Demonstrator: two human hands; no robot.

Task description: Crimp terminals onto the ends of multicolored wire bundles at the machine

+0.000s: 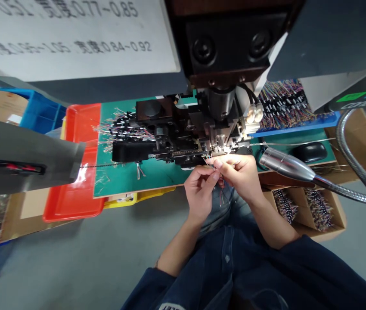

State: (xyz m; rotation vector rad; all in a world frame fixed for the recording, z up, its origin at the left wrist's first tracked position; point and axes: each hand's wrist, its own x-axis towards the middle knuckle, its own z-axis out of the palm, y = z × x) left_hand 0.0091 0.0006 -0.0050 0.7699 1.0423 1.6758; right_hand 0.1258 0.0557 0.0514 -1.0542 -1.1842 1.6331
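Just below the lit working point of a terminal crimping machine (220,140), both my hands pinch a small bundle of thin wires (221,183). My left hand (200,187) grips it between thumb and fingers, with reddish strands hanging beneath. Close beside it, my right hand (239,172) holds the wires near their upper ends, its fingertips almost at the machine. The exact wire ends are too small to make out. A thin strip of terminals (102,165) runs from the left into the machine.
Wire bundles (126,127) lie on the green table (115,181) at left, beside a red tray (73,204). More bundles fill a blue tray (299,122) at right. A bendable lamp (286,163) reaches in near a black mouse (310,151). Below stands a divided cardboard box (338,215).
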